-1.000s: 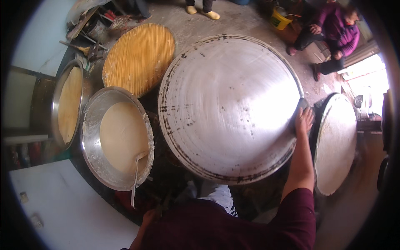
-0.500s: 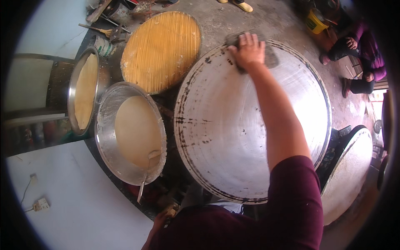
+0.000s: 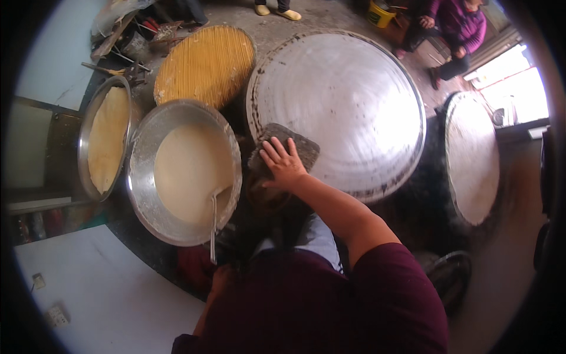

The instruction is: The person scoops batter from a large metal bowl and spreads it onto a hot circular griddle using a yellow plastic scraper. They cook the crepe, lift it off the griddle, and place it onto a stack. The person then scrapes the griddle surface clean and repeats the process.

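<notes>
My right hand [image 3: 282, 162] lies with spread fingers on a dark, grimy cloth pad [image 3: 306, 148] at the lower left edge of a large round metal griddle [image 3: 339, 88]. Just left of that hand is a wide steel bowl [image 3: 143, 194] of pale batter, with a long-handled ladle [image 3: 213, 230] resting in it and over its rim. My left hand [image 3: 221, 277] is low beside my body, below the bowl; its fingers are hidden.
A round slatted mat [image 3: 203, 62] stands behind the bowl, a basin [image 3: 109, 138] with thin sheets at left. A round pale-topped board [image 3: 471, 159] is at right. A seated person [image 3: 466, 32] is beyond, near a yellow bucket [image 3: 382, 13]; another person's feet [image 3: 288, 14] show behind.
My right hand and the pad moved from the griddle's right edge up to its far edge, then round to its lower left edge. The view shifted as well.
</notes>
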Tool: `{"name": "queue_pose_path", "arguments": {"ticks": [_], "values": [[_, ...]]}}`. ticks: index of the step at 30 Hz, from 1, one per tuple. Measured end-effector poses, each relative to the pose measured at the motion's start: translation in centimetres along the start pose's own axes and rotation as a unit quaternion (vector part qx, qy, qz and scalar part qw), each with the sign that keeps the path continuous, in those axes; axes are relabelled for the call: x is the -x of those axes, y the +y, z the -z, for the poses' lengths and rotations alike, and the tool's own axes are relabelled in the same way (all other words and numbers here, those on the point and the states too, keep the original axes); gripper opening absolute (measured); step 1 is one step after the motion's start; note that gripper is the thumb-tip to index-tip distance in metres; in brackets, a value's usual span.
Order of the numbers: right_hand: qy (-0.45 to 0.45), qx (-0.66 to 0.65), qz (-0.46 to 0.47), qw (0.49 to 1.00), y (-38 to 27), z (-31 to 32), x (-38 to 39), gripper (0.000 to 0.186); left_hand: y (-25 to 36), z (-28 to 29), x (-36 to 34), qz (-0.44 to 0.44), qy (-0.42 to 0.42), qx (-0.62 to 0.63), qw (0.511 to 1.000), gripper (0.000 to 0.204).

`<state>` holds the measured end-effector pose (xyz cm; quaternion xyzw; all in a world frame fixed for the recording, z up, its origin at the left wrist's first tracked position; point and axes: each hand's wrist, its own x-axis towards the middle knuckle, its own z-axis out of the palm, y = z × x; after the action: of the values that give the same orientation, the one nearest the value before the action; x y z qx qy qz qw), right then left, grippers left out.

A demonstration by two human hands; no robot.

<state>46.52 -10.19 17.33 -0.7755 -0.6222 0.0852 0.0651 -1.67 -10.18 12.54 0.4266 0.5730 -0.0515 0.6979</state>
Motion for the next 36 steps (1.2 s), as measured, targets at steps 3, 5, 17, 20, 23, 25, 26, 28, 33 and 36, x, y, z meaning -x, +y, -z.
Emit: {"name": "queue_pose_path", "arguments": {"ticks": [3, 5, 17, 20, 23, 25, 26, 28, 33, 36], "values": [[0.018, -0.010, -0.047, 0.999, -2.4, -0.6, 7.3, 0.088, -1.3, 3.8, 1.1, -0.019, 0.023, 0.011, 0.999, 0.037], [0.010, 0.015, -0.095, 0.995, -3.2, -0.7, 11.6, 0.087, -2.6, 6.2, 1.2, -0.009, 0.016, -0.054, 0.998, 0.043], [0.231, -0.238, -0.537, 0.776, 7.2, -0.3, 29.9, 0.031, -9.7, 12.3, -10.8, -0.021, -0.177, 0.049, 0.983, 0.034], [0.479, -0.529, -0.439, 0.546, 7.1, 1.0, 38.0, 0.026, -6.4, 7.9, -13.8, -0.103, -0.159, -0.191, 0.963, 0.033], [0.548, -0.632, -0.394, 0.381, 3.3, 2.0, 48.1, 0.033, -2.3, 1.5, -13.8, -0.139, -0.173, -0.323, 0.920, 0.031], [0.565, -0.593, -0.471, 0.326, 1.2, 3.0, 55.0, 0.036, 1.7, -4.1, -12.3, -0.082, -0.186, -0.302, 0.931, 0.031], [0.590, -0.565, -0.497, 0.292, 0.3, 3.5, 58.3, 0.036, 2.9, -6.7, -10.4, -0.106, -0.210, -0.318, 0.918, 0.031], [0.651, -0.522, -0.485, 0.261, -1.3, 4.3, 64.5, 0.036, 5.7, -12.1, -6.5, -0.140, -0.209, -0.372, 0.893, 0.032], [0.741, -0.443, -0.460, 0.207, -4.4, 4.3, 75.8, 0.036, 8.9, -20.9, -0.9, -0.109, -0.194, -0.406, 0.887, 0.034], [0.758, -0.404, -0.485, 0.163, -5.0, 2.4, 80.9, 0.041, 8.5, -21.6, -1.6, -0.116, -0.206, -0.440, 0.866, 0.035]]}}
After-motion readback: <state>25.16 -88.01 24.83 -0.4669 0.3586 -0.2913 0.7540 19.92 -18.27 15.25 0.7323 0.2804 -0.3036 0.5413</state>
